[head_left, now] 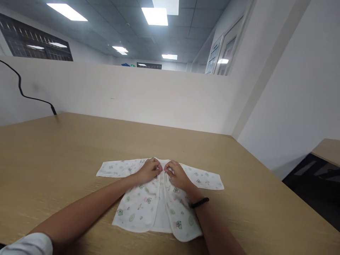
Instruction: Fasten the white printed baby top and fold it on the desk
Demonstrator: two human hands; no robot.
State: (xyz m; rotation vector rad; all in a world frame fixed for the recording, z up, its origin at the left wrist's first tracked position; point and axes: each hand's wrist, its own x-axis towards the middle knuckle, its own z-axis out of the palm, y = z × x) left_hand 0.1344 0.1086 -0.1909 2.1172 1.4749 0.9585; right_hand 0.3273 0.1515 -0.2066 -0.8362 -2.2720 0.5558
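A small white baby shirt (138, 209) printed with green and pink figures lies front up on the table, its sleeves spread to both sides. Its front is parted from the chest down, and the plain inner side shows in the gap. At the neckline, my left hand (150, 171) pinches the left front edge. Close beside it, my right hand (177, 174) pinches the right front edge, with a black beaded bracelet (199, 203) on that wrist. The fingertips of both hands nearly meet; whether a fastener lies between them is too small to tell.
The wooden table (79, 141) reaches back to a low white partition (148, 95). A black cable (34, 98) hangs down to the table's back left. On the right stand a white wall (297, 92) and a dark object with a wooden top (316, 184).
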